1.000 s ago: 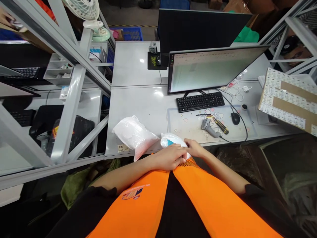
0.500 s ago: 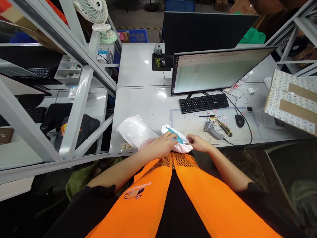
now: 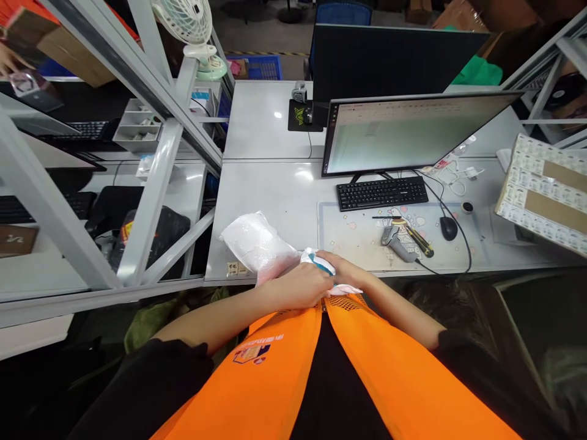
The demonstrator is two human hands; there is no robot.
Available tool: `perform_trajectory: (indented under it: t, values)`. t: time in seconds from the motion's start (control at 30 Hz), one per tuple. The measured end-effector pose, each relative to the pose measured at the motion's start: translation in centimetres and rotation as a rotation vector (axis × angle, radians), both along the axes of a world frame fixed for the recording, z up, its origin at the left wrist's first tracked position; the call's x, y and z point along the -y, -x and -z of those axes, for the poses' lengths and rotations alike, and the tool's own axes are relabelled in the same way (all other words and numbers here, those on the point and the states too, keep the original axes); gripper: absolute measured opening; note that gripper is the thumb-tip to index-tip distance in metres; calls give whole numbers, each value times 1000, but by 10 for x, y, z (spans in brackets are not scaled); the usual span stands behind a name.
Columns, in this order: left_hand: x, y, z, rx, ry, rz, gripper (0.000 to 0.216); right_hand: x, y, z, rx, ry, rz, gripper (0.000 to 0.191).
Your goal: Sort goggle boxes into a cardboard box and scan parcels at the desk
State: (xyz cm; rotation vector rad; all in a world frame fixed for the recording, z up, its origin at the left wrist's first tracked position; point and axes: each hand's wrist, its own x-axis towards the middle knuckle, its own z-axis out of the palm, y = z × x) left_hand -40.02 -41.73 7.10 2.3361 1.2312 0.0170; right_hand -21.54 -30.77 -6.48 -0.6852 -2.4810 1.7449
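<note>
Small white packet: the small white packet [image 3: 312,258], with a blue patch showing, is between both hands at the near edge of the bench [image 3: 270,192], close against the orange vest [image 3: 275,379]; a pale, crinkled end sticks out on the near right.
Left hand's grip: the left hand [image 3: 309,284] is clamped on the packet from the near left, fingers curled in, the tips partly hidden.
Right hand's grip: the right hand [image 3: 342,269] closes on the packet from the far right, its fingers bent over the wrap; their tips are hard to make out.
Large white parcel: the large white parcel [image 3: 259,239] lies on the bench to the left, its near end partly behind the left forearm; whether it touches the packet cannot be told.
Patterned mat: the patterned mat [image 3: 353,244] lies to the right, bearing a grey scanner [image 3: 398,247], a yellow-and-black tool [image 3: 420,242] just right of it, and a black mouse [image 3: 448,228] farther right.
Keyboard and screen: the keyboard [image 3: 382,193] sits beyond the mat, in front of the lit monitor [image 3: 422,137].
Step in hand: apparently two-handed handling of the packet's soft wrap; its exact purpose is unclear.
Next move calls for: probably one steady hand on the packet, leaving the other free to shift its hold without crumpling the wrap.
</note>
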Motion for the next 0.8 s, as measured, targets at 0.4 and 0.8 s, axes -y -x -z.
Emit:
perform_trajectory:
  t: [0.4, 0.8]
  values:
    - [-17, 24, -14, 151, -92, -27, 29, -29, -10, -15, -52, 141, 17, 60]
    - [-21, 51, 7, 150, -183, 141, 18, -42, -14, -20, 8, 195, 41, 49]
